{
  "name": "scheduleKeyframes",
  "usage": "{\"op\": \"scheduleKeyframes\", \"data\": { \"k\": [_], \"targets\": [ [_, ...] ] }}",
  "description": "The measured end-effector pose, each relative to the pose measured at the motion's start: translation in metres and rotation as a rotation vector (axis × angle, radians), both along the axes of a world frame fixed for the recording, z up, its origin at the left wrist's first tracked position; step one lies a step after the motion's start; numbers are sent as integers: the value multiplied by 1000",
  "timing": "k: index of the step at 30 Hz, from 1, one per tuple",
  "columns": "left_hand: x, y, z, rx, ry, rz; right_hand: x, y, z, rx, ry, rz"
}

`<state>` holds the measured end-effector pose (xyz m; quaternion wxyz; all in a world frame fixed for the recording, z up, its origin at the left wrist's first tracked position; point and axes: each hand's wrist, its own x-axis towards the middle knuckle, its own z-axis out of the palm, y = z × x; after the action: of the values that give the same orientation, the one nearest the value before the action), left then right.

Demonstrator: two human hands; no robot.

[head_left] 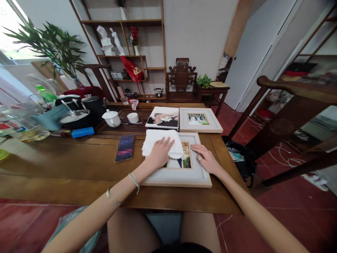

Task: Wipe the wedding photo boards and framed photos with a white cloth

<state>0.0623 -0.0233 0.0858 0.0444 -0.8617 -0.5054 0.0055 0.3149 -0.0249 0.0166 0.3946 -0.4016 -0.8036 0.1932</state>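
Note:
A light wooden picture frame lies flat on the table in front of me, with a wide pale mat around a photo. My left hand rests palm down, fingers spread, on a folded white cloth that covers the frame's upper left part and some of the photo. At the frame's right side, my right hand lies with its fingers stretched out over the border; a ring shows on one finger. Neither hand is wrapped around anything.
Behind lie a second framed photo and a photo panel. A dark phone-like object is to the left. Farther left stand a white lidded cup, a small white bowl, a blue block and pots. A wooden chair stands right.

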Motion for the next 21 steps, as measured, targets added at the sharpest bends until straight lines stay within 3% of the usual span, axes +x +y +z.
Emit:
{"op": "scheduleKeyframes", "data": {
  "k": [5, 8, 11, 15, 21],
  "targets": [
    [11, -67, 20, -160, 78, -25, -1, -2, 1, 10, 2, -3],
    [17, -110, 31, -250, 65, -115, -2, -3, 1, 9, 2, -18],
    [21, -134, 34, -311, 59, -147, -3, -3, 0, 8, 1, -20],
    [19, -124, 25, -290, 2, -136, -2, -2, -1, 12, 3, -16],
    [12, -55, -3, -94, -64, -19, -1, -2, -1, 29, 6, -2]
  ]
}}
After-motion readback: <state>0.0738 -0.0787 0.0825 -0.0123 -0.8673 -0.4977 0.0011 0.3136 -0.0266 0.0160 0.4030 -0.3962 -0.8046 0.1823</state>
